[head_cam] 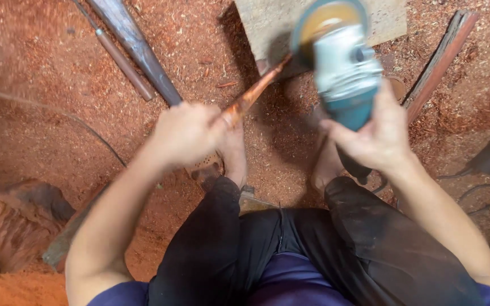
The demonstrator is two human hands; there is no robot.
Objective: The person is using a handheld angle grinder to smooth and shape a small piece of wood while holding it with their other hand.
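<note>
My left hand [185, 135] is closed around the near end of a slim reddish wooden stick [254, 93], which points up and to the right. My right hand [376, 137] grips the teal body of an angle grinder [344, 65], raised and blurred. The grinder's round yellowish disc [324, 20] sits just right of the stick's far tip; whether they touch is unclear. Below are my bare feet [327, 164] and dark trousers [290, 249].
Red sawdust [41, 119] covers the ground. A flat pale board [267, 22] lies at the top, a long dark tapered piece [137, 51] and a thin rod [121, 65] at upper left, a wood strip [438, 62] at right, a rough wood chunk [12, 221] at lower left, and cables [480, 195].
</note>
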